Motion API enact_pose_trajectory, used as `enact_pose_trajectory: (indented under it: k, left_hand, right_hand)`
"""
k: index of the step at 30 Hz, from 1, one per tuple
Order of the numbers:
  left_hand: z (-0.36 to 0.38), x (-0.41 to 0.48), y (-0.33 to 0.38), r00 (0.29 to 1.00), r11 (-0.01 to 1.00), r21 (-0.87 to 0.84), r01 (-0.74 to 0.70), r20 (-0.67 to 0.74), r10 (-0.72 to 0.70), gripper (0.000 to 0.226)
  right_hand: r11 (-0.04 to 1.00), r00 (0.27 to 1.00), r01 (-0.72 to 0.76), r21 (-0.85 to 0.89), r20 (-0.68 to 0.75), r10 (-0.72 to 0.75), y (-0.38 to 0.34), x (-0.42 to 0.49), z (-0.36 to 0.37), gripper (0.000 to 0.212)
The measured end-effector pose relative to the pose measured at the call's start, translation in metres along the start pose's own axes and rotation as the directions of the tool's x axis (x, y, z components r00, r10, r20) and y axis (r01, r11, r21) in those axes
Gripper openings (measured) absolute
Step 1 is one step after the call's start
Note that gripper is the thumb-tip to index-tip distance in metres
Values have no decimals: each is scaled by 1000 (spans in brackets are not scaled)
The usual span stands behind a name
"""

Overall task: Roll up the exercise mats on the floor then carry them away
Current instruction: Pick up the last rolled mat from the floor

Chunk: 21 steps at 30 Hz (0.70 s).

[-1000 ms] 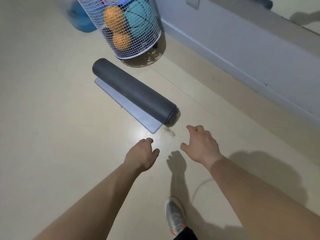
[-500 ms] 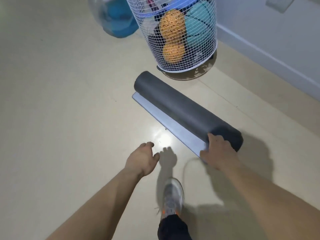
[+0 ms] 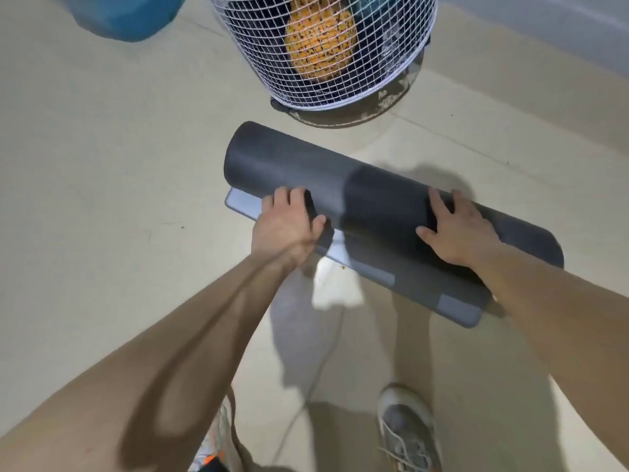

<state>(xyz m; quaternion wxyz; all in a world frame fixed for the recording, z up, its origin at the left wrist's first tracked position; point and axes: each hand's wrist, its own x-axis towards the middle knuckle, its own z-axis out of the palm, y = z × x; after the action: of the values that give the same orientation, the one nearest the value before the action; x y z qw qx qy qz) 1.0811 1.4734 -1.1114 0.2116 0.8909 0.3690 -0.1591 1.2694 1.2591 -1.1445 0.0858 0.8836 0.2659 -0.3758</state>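
Observation:
A dark grey exercise mat [image 3: 340, 178] lies rolled up on the beige floor, running from upper left to lower right. A short flat tail of the mat [image 3: 456, 310] still sticks out on the side near me. My left hand [image 3: 286, 229] lies over the left part of the roll, fingers bent over its curve and thumb spread to the right. My right hand [image 3: 459, 233] rests flat on the right part, fingers spread. Both hands press on the roll without closing around it.
A white wire basket [image 3: 391, 63] holding an orange ball [image 3: 320, 42] stands just beyond the mat. A blue container [image 3: 126, 15] is at the top left, the wall [image 3: 544, 28] at the top right. My shoes [image 3: 405, 427] and a thin cable [image 3: 320, 369] are below.
I have come closer to the mat and bent lower. My right hand moved from the roll's end onto its top, and my left hand came from the air onto the roll.

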Motion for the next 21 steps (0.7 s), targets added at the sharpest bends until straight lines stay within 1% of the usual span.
enact_pose_trajectory:
  k: [1, 2, 4, 5, 7, 8, 9, 11, 12, 13, 14, 15, 16, 17, 19, 20, 21]
  left_hand:
    - [4, 18, 3, 993, 994, 52, -96, -68, 100, 53]
    - [7, 34, 6, 971, 976, 100, -194, -125, 206, 55]
    - [9, 68, 15, 910, 922, 148, -359, -165, 380, 65]
    - [10, 81, 18, 899, 905, 137, -402, -130, 419, 73]
    - [19, 93, 20, 894, 882, 148, -448, 69, 443, 93]
    - [27, 91, 16, 882, 864, 181, -469, 150, 448, 100]
    - [35, 86, 10, 872, 847, 214, -487, 180, 456, 102]
    - [46, 69, -7, 864, 834, 229, -503, 128, 486, 101]
    - [49, 60, -14, 859, 830, 225, -511, 88, 505, 101]
    - [52, 52, -18, 855, 826, 228, -515, 60, 516, 102]
    - [55, 46, -20, 851, 822, 240, -517, 44, 523, 103]
    - [57, 41, -21, 849, 818, 254, -516, 27, 528, 104]
    - [57, 40, -21, 845, 815, 261, -518, 9, 534, 104]
    - [55, 40, -22, 838, 811, 254, -528, -1, 546, 101]
    - [43, 46, -30, 831, 814, 218, -538, -20, 555, 88]
    - [36, 52, -39, 852, 838, 208, -504, -37, 522, 82]
    - [29, 57, -49, 891, 880, 202, -430, -64, 450, 82]
  right_hand:
    - [1000, 1000, -17, 4, -4, 17, 0, 2, 8, 77]
    - [999, 999, -34, 0, -37, 34, -1, 0, 18, 76]
    - [996, 985, -86, -13, -154, 83, -12, -13, 42, 78]
    - [993, 974, -116, -19, -197, 111, -23, -22, 56, 81]
    - [981, 949, -195, 11, -249, 192, -46, -44, 84, 89]
    - [971, 928, -233, 52, -286, 238, -56, -53, 94, 87]
    - [961, 903, -258, 104, -328, 278, -66, -59, 98, 80]
    - [950, 846, -234, 206, -438, 303, -73, -59, 89, 67]
    - [956, 839, -199, 217, -466, 281, -71, -56, 78, 70]
    - [966, 863, -158, 202, -447, 235, -65, -50, 65, 82]
    - [977, 916, -113, 178, -362, 172, -56, -42, 53, 98]
    - [985, 964, -80, 153, -241, 116, -47, -36, 43, 111]
    - [989, 988, -68, 134, -131, 86, -39, -31, 38, 120]
    - [990, 995, -70, 119, -69, 79, -33, -29, 38, 124]
    - [988, 994, -64, 143, -74, 75, -31, -31, 46, 124]
    - [985, 991, -68, 161, -105, 86, -31, -32, 52, 122]
    - [979, 981, -91, 183, -150, 119, -30, -36, 60, 117]
